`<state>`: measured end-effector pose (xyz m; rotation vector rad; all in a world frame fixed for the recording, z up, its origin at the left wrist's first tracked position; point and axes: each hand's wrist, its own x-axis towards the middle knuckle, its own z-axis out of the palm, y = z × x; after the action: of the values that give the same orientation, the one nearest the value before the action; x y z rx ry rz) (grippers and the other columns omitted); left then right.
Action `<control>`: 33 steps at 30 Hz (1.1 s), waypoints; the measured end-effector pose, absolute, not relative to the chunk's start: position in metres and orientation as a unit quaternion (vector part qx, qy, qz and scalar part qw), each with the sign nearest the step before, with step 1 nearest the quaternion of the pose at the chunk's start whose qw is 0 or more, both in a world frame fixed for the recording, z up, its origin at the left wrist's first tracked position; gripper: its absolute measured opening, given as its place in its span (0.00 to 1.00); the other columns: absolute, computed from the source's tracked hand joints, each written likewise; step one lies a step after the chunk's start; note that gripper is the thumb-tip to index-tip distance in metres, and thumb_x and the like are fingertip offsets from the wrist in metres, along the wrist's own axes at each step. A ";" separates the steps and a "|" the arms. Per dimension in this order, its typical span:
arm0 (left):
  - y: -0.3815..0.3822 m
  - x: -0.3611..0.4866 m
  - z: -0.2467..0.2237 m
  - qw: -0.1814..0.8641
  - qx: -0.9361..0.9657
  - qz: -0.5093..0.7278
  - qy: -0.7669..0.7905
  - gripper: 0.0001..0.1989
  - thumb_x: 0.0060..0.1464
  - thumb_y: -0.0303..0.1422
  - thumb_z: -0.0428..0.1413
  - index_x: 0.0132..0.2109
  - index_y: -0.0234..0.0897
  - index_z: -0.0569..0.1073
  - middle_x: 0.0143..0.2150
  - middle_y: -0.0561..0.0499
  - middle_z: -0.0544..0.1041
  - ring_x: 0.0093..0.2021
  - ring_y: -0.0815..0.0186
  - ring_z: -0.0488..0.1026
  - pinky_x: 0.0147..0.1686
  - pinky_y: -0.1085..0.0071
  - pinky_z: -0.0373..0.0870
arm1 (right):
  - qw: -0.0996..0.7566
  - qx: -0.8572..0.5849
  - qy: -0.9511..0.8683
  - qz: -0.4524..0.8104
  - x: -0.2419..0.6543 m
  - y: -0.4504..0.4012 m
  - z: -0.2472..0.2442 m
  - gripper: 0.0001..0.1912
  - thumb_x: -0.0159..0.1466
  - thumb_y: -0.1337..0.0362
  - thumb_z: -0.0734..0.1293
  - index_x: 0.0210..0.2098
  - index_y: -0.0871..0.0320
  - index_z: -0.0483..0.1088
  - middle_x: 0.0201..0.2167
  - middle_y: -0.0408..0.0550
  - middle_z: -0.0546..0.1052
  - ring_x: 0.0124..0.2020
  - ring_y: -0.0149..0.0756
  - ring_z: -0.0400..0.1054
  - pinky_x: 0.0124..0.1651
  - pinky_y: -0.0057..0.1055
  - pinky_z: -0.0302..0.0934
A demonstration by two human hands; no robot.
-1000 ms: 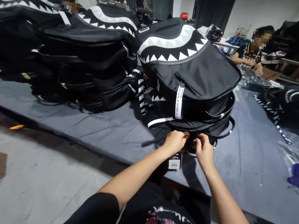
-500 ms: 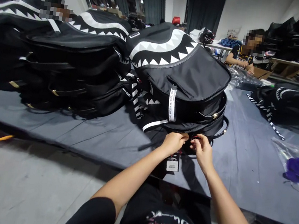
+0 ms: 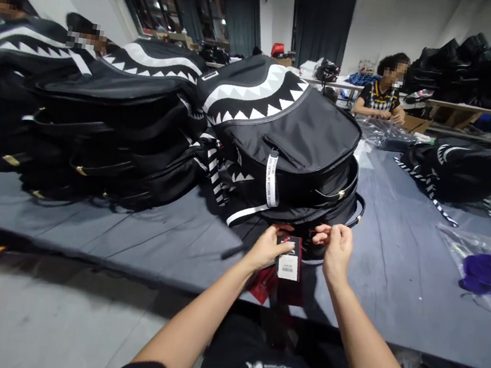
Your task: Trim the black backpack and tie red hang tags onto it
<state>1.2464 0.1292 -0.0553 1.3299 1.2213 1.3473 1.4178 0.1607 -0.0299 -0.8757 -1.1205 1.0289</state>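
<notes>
Black backpacks with a white shark-teeth print are stacked in front of me, the top backpack lying flat. Low at the stack's near side, my left hand is closed on a black-and-red hang tag with a white barcode label, its thumb over the tag's upper edge. My right hand is closed in a pinch just right of it, under the backpack's edge. Something thin and red, like a string, shows at its fingertips. A red piece hangs below my left hand.
More stacked backpacks stand to the left on the grey table. To the right lie another backpack with striped straps and a purple item on clear plastic. A person sits across the table; two others are partly visible at left.
My left hand has moved slightly left and down and now holds the hang tag, which hung loose below it. My right hand's fingers have closed into a pinch. The view has tilted up.
</notes>
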 end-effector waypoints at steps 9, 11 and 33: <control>0.113 1.263 -0.056 0.280 0.589 0.578 0.492 0.08 0.55 0.36 0.57 0.39 0.38 0.78 0.38 0.49 0.78 0.39 0.66 0.75 0.42 0.69 0.72 | 0.588 -0.383 -0.619 0.354 1.419 0.155 -0.037 0.12 0.66 0.53 0.61 0.38 0.54 0.70 0.27 0.44 0.75 0.24 0.33 0.69 0.31 0.32 0.67; 0.112 1.264 -0.055 0.244 0.606 0.579 0.488 0.10 0.57 0.36 0.55 0.42 0.38 0.78 0.38 0.49 0.79 0.38 0.66 0.75 0.40 0.69 0.73 | 0.573 -0.381 -0.644 0.334 1.422 0.154 -0.040 0.13 0.67 0.53 0.60 0.40 0.53 0.71 0.29 0.45 0.75 0.25 0.34 0.70 0.33 0.34 0.68; 0.125 1.288 -0.055 -0.134 0.739 0.443 0.489 0.10 0.58 0.27 0.53 0.43 0.40 0.78 0.44 0.48 0.80 0.40 0.60 0.70 0.40 0.60 0.62 | 0.521 -0.358 -0.725 0.275 1.426 0.169 -0.034 0.11 0.65 0.58 0.60 0.38 0.54 0.73 0.28 0.46 0.71 0.30 0.35 0.66 0.37 0.34 0.63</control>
<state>1.2880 0.1253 -0.0547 2.5442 1.6814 1.5253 1.4258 0.1691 -0.0341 -0.8571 -1.7372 0.6589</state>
